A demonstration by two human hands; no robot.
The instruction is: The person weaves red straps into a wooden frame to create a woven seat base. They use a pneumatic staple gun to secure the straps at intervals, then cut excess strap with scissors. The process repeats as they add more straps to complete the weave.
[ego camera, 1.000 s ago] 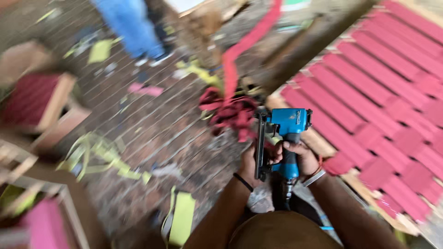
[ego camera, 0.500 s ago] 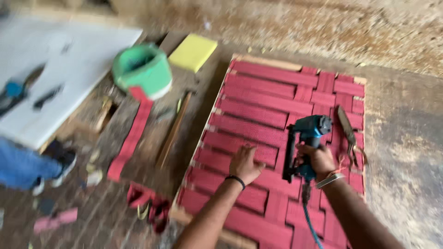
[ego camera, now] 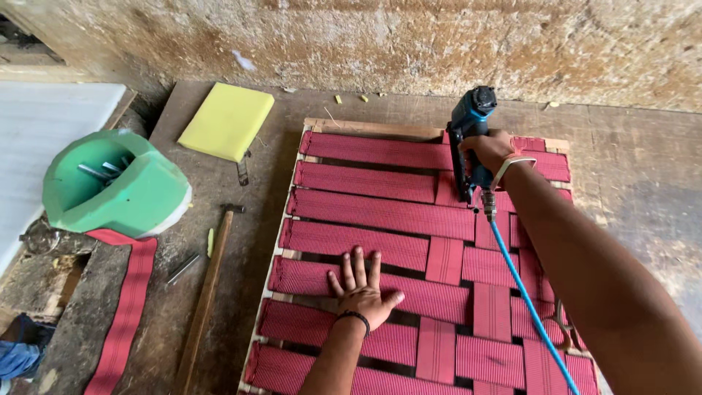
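A wooden frame [ego camera: 365,126] woven with red webbing straps [ego camera: 380,216] lies flat on the workbench. My left hand [ego camera: 362,287] rests flat on a horizontal strap near the frame's lower left, fingers spread. My right hand [ego camera: 491,150] grips a blue pneumatic staple gun [ego camera: 468,139] held nose-down on the straps near the frame's far edge. A blue air hose [ego camera: 530,307] runs from the gun back along my right forearm.
A hammer [ego camera: 208,289] with a wooden handle lies left of the frame. A green foam container [ego camera: 117,186] holds metal pieces. A yellow foam block [ego camera: 227,121] sits at the back. A loose red strap [ego camera: 124,314] hangs over the bench's left edge. A rough wall stands behind.
The view swung from the littered floor up to the workbench. My right hand carried the staple gun to the frame's far edge, and my left hand came down flat on the webbing.
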